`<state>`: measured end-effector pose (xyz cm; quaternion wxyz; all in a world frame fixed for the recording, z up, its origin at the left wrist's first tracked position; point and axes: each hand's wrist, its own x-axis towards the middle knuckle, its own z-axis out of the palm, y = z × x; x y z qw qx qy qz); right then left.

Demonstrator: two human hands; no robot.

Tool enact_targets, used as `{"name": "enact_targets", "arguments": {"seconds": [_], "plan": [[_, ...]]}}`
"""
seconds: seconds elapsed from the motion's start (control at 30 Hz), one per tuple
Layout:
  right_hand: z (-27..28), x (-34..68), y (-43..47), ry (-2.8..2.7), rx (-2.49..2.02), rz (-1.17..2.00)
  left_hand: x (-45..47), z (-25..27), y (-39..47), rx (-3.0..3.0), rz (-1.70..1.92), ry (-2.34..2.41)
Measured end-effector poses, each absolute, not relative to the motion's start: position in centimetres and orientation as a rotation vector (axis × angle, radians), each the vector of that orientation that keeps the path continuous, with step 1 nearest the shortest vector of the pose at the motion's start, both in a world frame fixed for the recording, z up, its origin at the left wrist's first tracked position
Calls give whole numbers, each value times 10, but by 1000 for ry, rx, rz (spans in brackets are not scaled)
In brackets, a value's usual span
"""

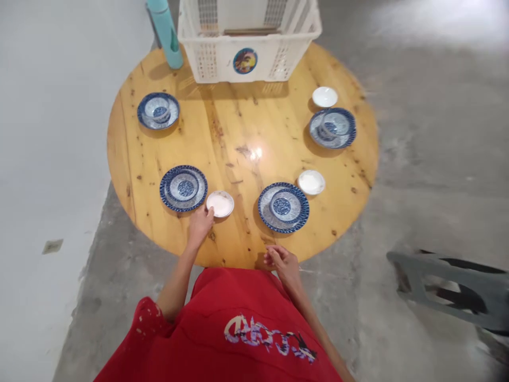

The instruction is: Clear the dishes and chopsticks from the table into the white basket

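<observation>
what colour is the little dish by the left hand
Plain white little dish, touched by the left hand; head view.

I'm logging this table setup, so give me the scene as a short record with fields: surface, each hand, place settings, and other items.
surface: round wooden table on a concrete floor
left hand: left hand touching the rim of the near-left small white dish
right hand: right hand resting at the table's near edge, holding nothing
place settings: four blue patterned plates, each with a bowl on it; nearest ones and
small white dishes: three in all
other items: white plastic crate, teal bottle
</observation>
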<state>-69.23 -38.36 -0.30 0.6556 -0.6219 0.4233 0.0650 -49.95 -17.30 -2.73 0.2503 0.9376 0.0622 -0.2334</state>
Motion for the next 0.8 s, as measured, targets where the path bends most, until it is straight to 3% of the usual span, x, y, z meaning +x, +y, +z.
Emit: {"name": "enact_targets", "arguments": {"seconds": [0.17,0.47,0.8], "plan": [[-10,-721,-386,1067,-1416,155,-507,-52,-180,1998,-669,339],[-13,-741,-382,1154,-1437,152,-504,-64,-182,1975,-619,377],[-17,-713,-411,1012,-1344,210,-503,-13,-204,1946,-470,285]]}}
